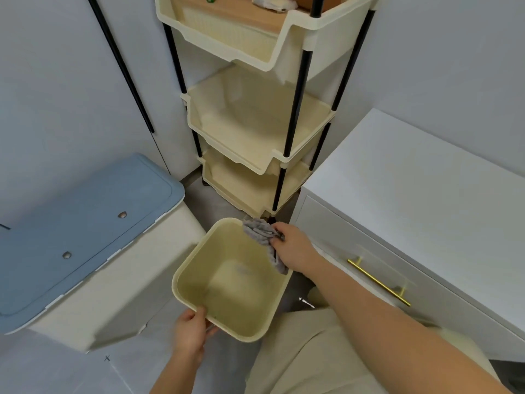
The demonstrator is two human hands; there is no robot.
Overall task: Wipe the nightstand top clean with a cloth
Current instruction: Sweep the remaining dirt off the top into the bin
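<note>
The white nightstand [409,177] stands at the right, its flat top bare, with a gold handle [379,281] on its drawer front. A crumpled grey cloth [260,230] hangs over the far right rim of a cream plastic bin [181,275]; my right hand [292,247] is shut on it, just left of the nightstand's drawer. At the bin's near left rim, my left hand [191,331] grips the edge. The bin's inside looks bare.
A cream three-tier basket rack [255,120] with black poles stands straight ahead, small items on its top tier. A storage box with a blue lid [79,223] is at the left. My knee in beige trousers [306,351] is below the bin, on grey floor tiles.
</note>
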